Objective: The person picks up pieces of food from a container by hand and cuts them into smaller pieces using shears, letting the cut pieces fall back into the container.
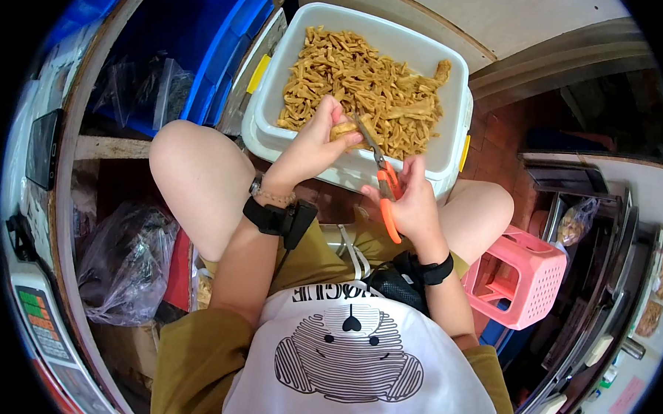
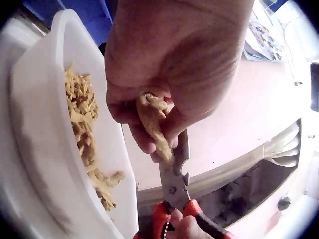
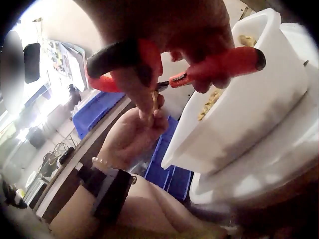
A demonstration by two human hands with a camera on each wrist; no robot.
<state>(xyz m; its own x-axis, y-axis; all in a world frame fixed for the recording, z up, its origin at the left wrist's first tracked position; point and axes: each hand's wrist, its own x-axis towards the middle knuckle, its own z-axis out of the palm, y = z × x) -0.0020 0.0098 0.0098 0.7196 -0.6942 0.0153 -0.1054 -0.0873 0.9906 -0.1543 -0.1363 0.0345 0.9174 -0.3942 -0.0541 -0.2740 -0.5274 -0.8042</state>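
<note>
A: How does each grip stand?
B: The left grip (image 1: 321,136) is closed to a pinch, fingertips parted only by a yellow-brown piece (image 2: 152,119). The right grip (image 1: 415,199) curls around the orange handles of the scissors (image 1: 380,159).
A: And the blades?
B: They reach the piece beside the left fingertips; I can't tell whether it lies between them.
A: Where is this?
B: Over the near side of a white tub (image 1: 462,68), which holds a heap of similar strips (image 1: 352,67).
A: What crowds the arms?
B: The knees flank the tub's near end. Blue crates (image 1: 223,62) stand close on the left; a pink stool (image 1: 524,278) sits beyond the right forearm.
A: Any room?
B: Above the heap, past the near rim, and over the floor tiles (image 1: 501,140) right of the tub.
</note>
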